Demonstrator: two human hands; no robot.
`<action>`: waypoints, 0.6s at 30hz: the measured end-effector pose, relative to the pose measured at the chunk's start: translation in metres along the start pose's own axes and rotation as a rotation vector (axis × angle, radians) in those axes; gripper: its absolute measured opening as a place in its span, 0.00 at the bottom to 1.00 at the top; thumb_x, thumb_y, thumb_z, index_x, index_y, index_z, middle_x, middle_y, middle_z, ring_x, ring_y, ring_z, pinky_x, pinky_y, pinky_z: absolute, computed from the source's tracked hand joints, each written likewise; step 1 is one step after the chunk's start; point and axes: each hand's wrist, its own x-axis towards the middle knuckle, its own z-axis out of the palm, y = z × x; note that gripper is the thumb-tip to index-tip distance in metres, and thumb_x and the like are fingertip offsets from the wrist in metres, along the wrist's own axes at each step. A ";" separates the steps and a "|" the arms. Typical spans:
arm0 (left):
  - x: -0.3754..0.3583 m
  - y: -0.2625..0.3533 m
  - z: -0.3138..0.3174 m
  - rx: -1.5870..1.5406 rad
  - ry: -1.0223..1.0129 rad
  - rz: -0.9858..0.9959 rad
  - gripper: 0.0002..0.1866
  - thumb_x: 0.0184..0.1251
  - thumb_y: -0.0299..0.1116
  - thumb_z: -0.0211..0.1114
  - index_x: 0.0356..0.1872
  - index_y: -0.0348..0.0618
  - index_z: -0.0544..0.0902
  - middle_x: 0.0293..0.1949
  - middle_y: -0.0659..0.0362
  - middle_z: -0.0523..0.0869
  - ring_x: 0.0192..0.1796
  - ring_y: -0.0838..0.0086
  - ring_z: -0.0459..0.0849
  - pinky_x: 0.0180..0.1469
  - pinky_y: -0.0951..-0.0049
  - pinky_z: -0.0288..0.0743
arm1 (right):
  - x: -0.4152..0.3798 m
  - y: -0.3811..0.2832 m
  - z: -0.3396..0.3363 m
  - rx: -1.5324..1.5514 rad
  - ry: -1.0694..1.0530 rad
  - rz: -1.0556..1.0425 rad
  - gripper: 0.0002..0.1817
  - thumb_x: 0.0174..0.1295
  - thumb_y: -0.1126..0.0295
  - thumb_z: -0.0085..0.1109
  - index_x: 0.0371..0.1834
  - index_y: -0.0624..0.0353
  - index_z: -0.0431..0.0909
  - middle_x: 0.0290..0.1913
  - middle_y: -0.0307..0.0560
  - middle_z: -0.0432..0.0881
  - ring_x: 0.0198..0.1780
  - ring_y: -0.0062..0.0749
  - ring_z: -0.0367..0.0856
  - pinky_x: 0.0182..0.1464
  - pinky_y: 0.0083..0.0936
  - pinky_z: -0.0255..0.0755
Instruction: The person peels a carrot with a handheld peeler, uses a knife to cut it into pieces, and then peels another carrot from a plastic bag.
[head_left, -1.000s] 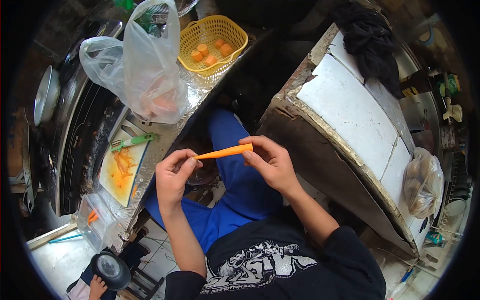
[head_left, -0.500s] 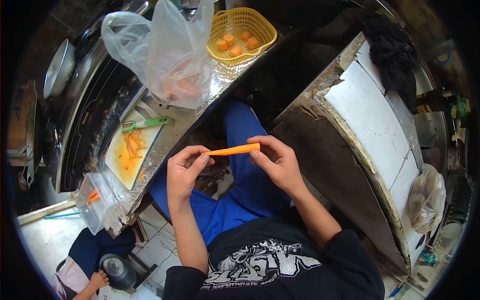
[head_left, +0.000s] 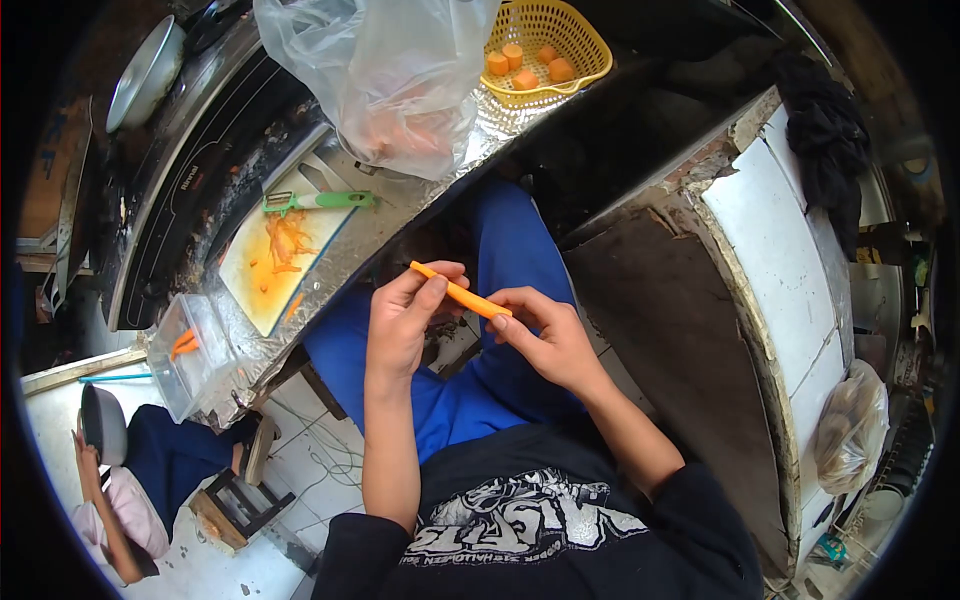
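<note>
A peeled carrot (head_left: 466,295) is held at a slant above my lap, its thin end to the upper left. My left hand (head_left: 408,313) pinches it near the thin end. The thick end is between the fingers of my right hand (head_left: 541,335). To the left, a green peeler (head_left: 318,201) lies across the top of a white cutting board (head_left: 245,262). Orange peelings (head_left: 287,240) lie on that board.
A plastic bag (head_left: 400,95) stands on the foil-covered counter beside a yellow basket (head_left: 597,66) with several carrot pieces. A clear container (head_left: 205,372) holds carrot sticks. At lower left another person (head_left: 130,510) holds a pot (head_left: 104,425). A tiled ledge (head_left: 765,240) is on the right.
The carrot has turned from nearly level to slanting, its thin end now up and thick end lower. My left hand has moved along it. The other person has lifted the pot.
</note>
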 end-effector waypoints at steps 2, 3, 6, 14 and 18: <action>-0.003 -0.006 -0.002 -0.004 0.017 0.028 0.14 0.78 0.36 0.62 0.48 0.33 0.85 0.43 0.54 0.89 0.42 0.75 0.88 0.47 0.74 0.84 | 0.000 0.002 0.002 0.005 -0.056 0.006 0.16 0.72 0.64 0.61 0.56 0.63 0.80 0.38 0.46 0.88 0.38 0.25 0.86 0.44 0.24 0.78; -0.004 -0.006 -0.002 0.005 0.058 0.073 0.14 0.82 0.37 0.58 0.47 0.34 0.83 0.42 0.54 0.88 0.41 0.73 0.88 0.45 0.72 0.84 | 0.000 0.003 0.002 0.005 -0.057 0.007 0.16 0.72 0.64 0.61 0.56 0.63 0.80 0.38 0.46 0.88 0.38 0.25 0.86 0.44 0.24 0.78; -0.012 0.002 -0.020 -0.084 0.185 0.261 0.16 0.83 0.40 0.56 0.50 0.33 0.79 0.39 0.53 0.84 0.39 0.66 0.85 0.44 0.66 0.83 | 0.004 0.014 0.006 0.068 -0.106 0.056 0.16 0.73 0.64 0.60 0.57 0.62 0.79 0.38 0.46 0.88 0.38 0.25 0.86 0.44 0.25 0.78; -0.077 0.106 -0.200 0.201 0.874 0.535 0.19 0.82 0.45 0.57 0.53 0.36 0.79 0.33 0.62 0.79 0.31 0.79 0.78 0.33 0.80 0.73 | 0.016 0.030 0.009 -0.234 -0.165 0.012 0.13 0.71 0.68 0.58 0.53 0.64 0.80 0.36 0.51 0.86 0.34 0.35 0.85 0.40 0.30 0.77; -0.093 0.152 -0.276 0.514 1.070 0.481 0.20 0.81 0.46 0.58 0.51 0.36 0.84 0.33 0.63 0.81 0.31 0.79 0.79 0.35 0.81 0.72 | 0.019 0.034 0.009 -0.242 -0.187 -0.020 0.14 0.72 0.67 0.59 0.54 0.64 0.80 0.31 0.46 0.82 0.32 0.26 0.80 0.39 0.27 0.74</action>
